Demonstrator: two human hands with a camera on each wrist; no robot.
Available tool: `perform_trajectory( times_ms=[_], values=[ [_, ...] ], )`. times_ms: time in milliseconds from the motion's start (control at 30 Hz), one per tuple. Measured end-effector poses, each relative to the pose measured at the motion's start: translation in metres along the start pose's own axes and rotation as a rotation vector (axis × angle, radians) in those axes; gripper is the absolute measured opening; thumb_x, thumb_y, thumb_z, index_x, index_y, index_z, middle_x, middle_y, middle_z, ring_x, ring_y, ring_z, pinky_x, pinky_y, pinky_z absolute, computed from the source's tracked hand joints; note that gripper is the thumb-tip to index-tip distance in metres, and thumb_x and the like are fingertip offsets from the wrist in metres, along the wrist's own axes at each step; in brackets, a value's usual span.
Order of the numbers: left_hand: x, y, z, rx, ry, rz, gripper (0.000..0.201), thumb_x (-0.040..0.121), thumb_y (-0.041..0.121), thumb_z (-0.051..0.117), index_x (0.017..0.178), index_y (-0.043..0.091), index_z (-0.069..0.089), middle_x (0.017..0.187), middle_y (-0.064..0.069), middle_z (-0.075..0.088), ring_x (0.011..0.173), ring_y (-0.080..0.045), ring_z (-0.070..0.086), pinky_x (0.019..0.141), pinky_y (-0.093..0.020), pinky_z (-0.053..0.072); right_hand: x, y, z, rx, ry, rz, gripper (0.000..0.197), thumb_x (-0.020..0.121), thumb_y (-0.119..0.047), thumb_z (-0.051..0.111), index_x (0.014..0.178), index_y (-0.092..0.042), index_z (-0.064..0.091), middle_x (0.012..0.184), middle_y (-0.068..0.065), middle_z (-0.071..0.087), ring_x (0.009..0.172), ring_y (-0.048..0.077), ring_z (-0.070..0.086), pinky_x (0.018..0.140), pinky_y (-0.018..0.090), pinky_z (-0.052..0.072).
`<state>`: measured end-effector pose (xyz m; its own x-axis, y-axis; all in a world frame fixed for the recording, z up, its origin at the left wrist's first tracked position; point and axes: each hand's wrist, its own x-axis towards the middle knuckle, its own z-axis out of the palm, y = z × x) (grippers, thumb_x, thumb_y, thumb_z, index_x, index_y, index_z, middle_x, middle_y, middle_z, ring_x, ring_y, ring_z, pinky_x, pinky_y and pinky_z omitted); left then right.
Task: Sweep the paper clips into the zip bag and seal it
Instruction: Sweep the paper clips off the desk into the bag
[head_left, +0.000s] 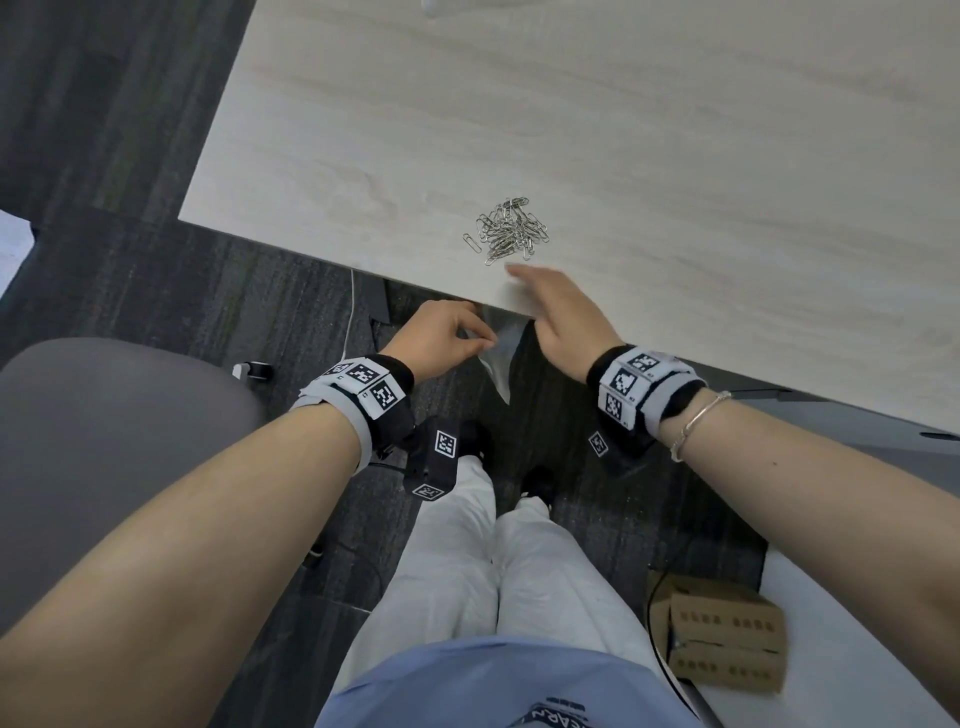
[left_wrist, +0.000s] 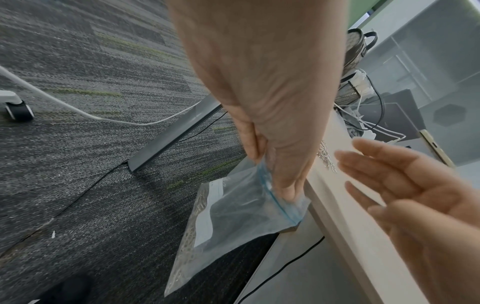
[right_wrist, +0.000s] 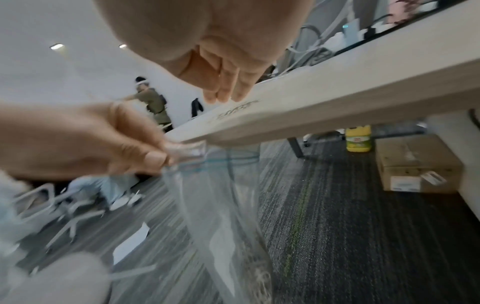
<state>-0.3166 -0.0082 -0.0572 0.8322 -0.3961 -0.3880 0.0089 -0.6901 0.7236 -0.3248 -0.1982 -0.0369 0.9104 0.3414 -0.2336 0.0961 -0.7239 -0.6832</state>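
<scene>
A heap of silver paper clips (head_left: 506, 229) lies on the pale wooden table (head_left: 623, 156) close to its near edge. My left hand (head_left: 447, 335) pinches the top of a clear zip bag (head_left: 501, 358) just below that edge; the bag (left_wrist: 233, 222) hangs down with its blue zip line showing and its mouth (right_wrist: 221, 158) against the table edge. My right hand (head_left: 561, 312) is flat and open, its fingers extended over the table edge, just short of the clips. In the right wrist view its fingertips (right_wrist: 223, 94) hover above the tabletop.
A grey chair (head_left: 104, 441) stands at my left. Cardboard boxes (head_left: 722, 634) sit on the dark carpet at the right, and another box (right_wrist: 415, 162) with a yellow bottle (right_wrist: 358, 138) lies under the table. Cables run across the floor.
</scene>
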Motion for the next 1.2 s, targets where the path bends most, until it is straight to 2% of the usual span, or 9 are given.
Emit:
perform_trajectory(
  times_ms=[100, 200, 300, 400, 500, 700, 867, 1000, 1200],
  values=[
    [0.000, -0.002, -0.002, 0.004, -0.018, 0.012, 0.013, 0.083, 0.017, 0.069, 0.093, 0.014, 0.076, 0.105, -0.009, 0.071, 0.118, -0.020, 0.055, 0.096, -0.028, 0.044, 0.031, 0.007, -0.010, -0.005, 0.125, 0.041, 0.062, 0.084, 0.004, 0.038, 0.144, -0.008, 0.028, 0.151, 0.013, 0.030, 0.141, 0.024, 0.025, 0.118, 0.035, 0.016],
    [0.000, -0.006, -0.005, 0.006, -0.024, -0.009, 0.012, 0.083, 0.017, 0.069, 0.093, 0.014, 0.076, 0.105, -0.008, 0.071, 0.120, -0.021, 0.054, 0.098, -0.033, 0.045, 0.069, 0.011, -0.015, -0.092, 0.056, 0.105, 0.057, 0.095, -0.010, 0.037, 0.148, -0.008, 0.016, 0.156, 0.012, 0.014, 0.146, 0.024, 0.010, 0.118, 0.032, 0.004],
    [0.000, -0.011, -0.009, 0.004, -0.019, -0.037, 0.013, 0.083, 0.018, 0.069, 0.094, 0.016, 0.075, 0.110, -0.008, 0.070, 0.124, -0.019, 0.051, 0.101, -0.032, 0.043, 0.096, 0.012, -0.012, -0.157, -0.013, 0.129, 0.055, 0.099, -0.022, 0.033, 0.149, -0.008, 0.013, 0.158, 0.013, 0.006, 0.146, 0.025, 0.002, 0.118, 0.035, 0.000],
    [0.000, -0.013, -0.010, -0.007, -0.016, -0.035, 0.013, 0.083, 0.018, 0.069, 0.094, 0.017, 0.075, 0.118, -0.008, 0.067, 0.129, -0.016, 0.046, 0.104, -0.029, 0.039, 0.099, 0.008, -0.006, -0.208, -0.081, 0.100, 0.051, 0.101, -0.027, 0.028, 0.148, -0.008, 0.020, 0.158, 0.013, 0.006, 0.146, 0.025, 0.001, 0.117, 0.037, -0.001],
    [0.000, -0.013, -0.010, -0.002, -0.014, -0.033, 0.013, 0.083, 0.018, 0.069, 0.095, 0.016, 0.075, 0.117, -0.007, 0.067, 0.129, -0.015, 0.046, 0.102, -0.024, 0.036, 0.085, 0.004, 0.002, -0.247, -0.123, 0.018, 0.050, 0.101, -0.027, 0.027, 0.148, -0.010, 0.020, 0.158, 0.012, 0.007, 0.147, 0.022, 0.002, 0.117, 0.034, -0.002],
    [-0.002, -0.007, -0.014, 0.029, -0.030, -0.007, 0.013, 0.083, 0.019, 0.069, 0.093, 0.015, 0.076, 0.101, -0.009, 0.071, 0.110, -0.023, 0.058, 0.094, -0.032, 0.046, 0.059, 0.006, 0.005, -0.257, -0.166, -0.105, 0.050, 0.100, -0.022, 0.032, 0.147, -0.010, 0.022, 0.157, 0.010, 0.016, 0.146, 0.020, 0.009, 0.118, 0.031, 0.002],
    [-0.002, -0.005, -0.015, 0.040, -0.017, -0.005, 0.014, 0.083, 0.021, 0.069, 0.094, 0.015, 0.076, 0.101, -0.008, 0.071, 0.111, -0.020, 0.057, 0.095, -0.029, 0.043, 0.066, 0.001, 0.003, -0.312, -0.110, -0.152, 0.050, 0.099, -0.022, 0.032, 0.147, -0.012, 0.023, 0.155, 0.009, 0.021, 0.145, 0.022, 0.013, 0.118, 0.034, 0.003],
    [-0.002, -0.005, -0.015, 0.039, -0.018, -0.001, 0.013, 0.084, 0.019, 0.068, 0.093, 0.014, 0.076, 0.105, -0.011, 0.070, 0.105, -0.022, 0.061, 0.094, -0.035, 0.046, 0.081, -0.013, 0.009, -0.492, -0.216, -0.214, 0.049, 0.101, -0.025, 0.026, 0.148, -0.012, 0.021, 0.157, 0.009, 0.016, 0.146, 0.024, 0.011, 0.117, 0.041, 0.005],
    [-0.002, -0.006, -0.011, 0.033, -0.018, -0.005, 0.011, 0.083, 0.018, 0.069, 0.092, 0.015, 0.075, 0.102, -0.010, 0.071, 0.110, -0.025, 0.059, 0.095, -0.034, 0.045, 0.063, -0.005, 0.003, -0.524, -0.274, -0.286, 0.046, 0.100, -0.025, 0.028, 0.144, -0.011, 0.031, 0.155, 0.006, 0.024, 0.144, 0.019, 0.019, 0.118, 0.038, 0.004]
  ],
)
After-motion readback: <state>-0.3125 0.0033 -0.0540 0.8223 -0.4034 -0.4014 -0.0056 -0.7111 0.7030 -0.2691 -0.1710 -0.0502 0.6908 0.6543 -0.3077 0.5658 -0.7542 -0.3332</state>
